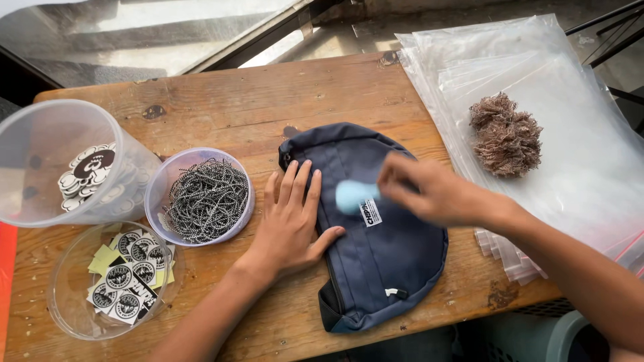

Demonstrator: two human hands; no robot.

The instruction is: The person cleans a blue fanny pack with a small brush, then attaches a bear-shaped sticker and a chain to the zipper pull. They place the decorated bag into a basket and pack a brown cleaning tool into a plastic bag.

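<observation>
At the centre of the frame a dark blue waist bag lies flat on the wooden table; the left hand rests on its left edge, palm down with fingers spread, pressing rather than grasping anything; the right hand hovers over the bag's upper middle, blurred by motion, its fingers pinched around a small pale blue object whose kind I cannot tell.

The bag looks closed and lies outside any wrapping; a white label shows on its front and a small white tab near its lower end; as a judgement, the handling of the bag's surface is in progress and not finished.

At the right of the frame a stack of clear zip bags lies spread, with a brownish fibrous clump on top; none of them holds the bag. At the left stand three clear tubs; one with round stickers, one full of black and white cords, one at lower left with badge stickers; neither hand touches them.
</observation>
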